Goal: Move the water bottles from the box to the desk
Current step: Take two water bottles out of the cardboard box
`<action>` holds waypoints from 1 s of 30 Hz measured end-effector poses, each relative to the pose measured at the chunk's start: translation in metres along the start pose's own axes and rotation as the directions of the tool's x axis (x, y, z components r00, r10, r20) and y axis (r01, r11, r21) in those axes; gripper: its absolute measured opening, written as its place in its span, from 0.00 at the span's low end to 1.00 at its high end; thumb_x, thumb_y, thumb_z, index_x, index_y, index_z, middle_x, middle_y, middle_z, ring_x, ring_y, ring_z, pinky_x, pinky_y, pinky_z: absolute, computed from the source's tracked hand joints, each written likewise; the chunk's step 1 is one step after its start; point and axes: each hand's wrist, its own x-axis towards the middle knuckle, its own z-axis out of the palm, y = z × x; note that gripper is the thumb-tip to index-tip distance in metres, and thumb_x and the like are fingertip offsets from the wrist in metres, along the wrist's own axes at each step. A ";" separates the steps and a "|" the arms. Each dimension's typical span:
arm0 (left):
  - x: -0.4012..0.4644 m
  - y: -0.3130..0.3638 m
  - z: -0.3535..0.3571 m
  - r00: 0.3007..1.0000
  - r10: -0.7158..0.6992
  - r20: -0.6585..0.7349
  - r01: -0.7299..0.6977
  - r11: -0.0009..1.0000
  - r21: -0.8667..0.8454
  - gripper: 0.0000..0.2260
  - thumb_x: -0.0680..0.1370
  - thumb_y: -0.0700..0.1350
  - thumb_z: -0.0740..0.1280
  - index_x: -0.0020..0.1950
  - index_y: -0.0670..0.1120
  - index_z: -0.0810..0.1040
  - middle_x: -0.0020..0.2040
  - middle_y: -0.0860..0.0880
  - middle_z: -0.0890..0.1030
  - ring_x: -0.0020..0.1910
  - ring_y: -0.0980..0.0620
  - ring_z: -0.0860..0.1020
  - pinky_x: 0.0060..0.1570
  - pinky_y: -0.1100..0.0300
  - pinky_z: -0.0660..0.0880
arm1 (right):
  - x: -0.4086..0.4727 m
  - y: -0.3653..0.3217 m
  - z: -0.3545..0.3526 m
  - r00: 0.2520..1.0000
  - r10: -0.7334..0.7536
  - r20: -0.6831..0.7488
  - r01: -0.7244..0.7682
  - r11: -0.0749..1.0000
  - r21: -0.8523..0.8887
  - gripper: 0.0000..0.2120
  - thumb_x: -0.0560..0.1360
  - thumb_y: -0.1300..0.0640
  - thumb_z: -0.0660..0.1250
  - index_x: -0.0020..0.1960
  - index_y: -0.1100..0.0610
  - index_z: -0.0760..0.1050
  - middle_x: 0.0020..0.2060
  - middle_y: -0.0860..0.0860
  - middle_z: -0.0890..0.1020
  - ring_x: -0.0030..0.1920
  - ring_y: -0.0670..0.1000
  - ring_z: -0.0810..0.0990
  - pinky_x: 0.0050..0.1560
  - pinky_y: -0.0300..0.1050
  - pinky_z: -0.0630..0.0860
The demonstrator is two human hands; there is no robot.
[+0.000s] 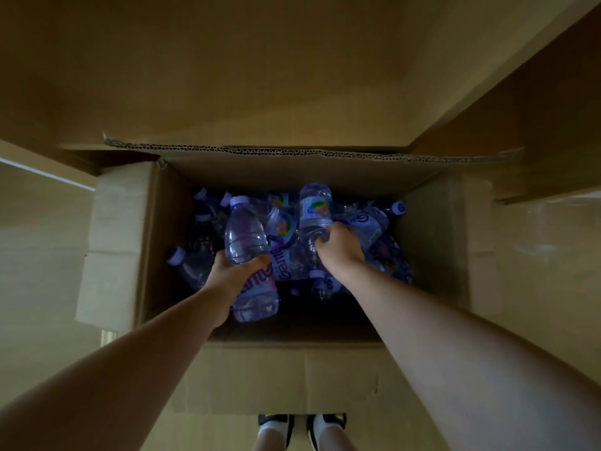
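Water bottles (pixel 292 242) are piled loose inside the open cardboard box (pixel 130 242); left hand (pixel 235 275) is wrapped around one bottle (pixel 245 237), cap pointing away; right hand (pixel 340 247) grips another bottle (pixel 314 211) by its lower body; both still down in the box.

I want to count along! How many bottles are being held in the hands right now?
2. The left hand grips one bottle by its middle, and the right hand grips another bottle. Both are over the pile inside the box. Many more lie loose below, some hidden.
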 end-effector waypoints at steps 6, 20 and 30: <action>0.022 -0.001 0.003 0.999 0.028 0.031 -0.029 0.999 0.036 0.27 0.69 0.46 0.75 0.64 0.48 0.67 0.51 0.44 0.81 0.46 0.46 0.82 0.48 0.50 0.79 | 0.047 -0.017 0.011 0.998 0.061 0.022 -0.061 0.998 -0.027 0.34 0.75 0.47 0.70 0.72 0.62 0.59 0.69 0.60 0.65 0.69 0.62 0.65 0.64 0.55 0.70; 0.027 0.006 -0.002 0.995 0.086 0.057 -0.089 0.994 0.064 0.13 0.70 0.45 0.75 0.45 0.55 0.73 0.40 0.50 0.82 0.37 0.53 0.82 0.32 0.61 0.76 | 0.071 0.006 0.002 0.928 0.158 0.338 -0.202 0.974 0.101 0.51 0.65 0.52 0.79 0.77 0.49 0.49 0.72 0.55 0.66 0.67 0.60 0.70 0.65 0.57 0.72; 0.011 0.012 -0.009 0.996 0.085 -0.013 -0.085 0.996 -0.019 0.22 0.70 0.44 0.75 0.60 0.48 0.72 0.49 0.46 0.81 0.45 0.49 0.81 0.36 0.59 0.76 | 0.048 -0.063 -0.054 0.643 0.163 0.749 0.597 0.505 -0.623 0.37 0.72 0.59 0.73 0.76 0.45 0.60 0.76 0.49 0.59 0.72 0.55 0.63 0.58 0.45 0.70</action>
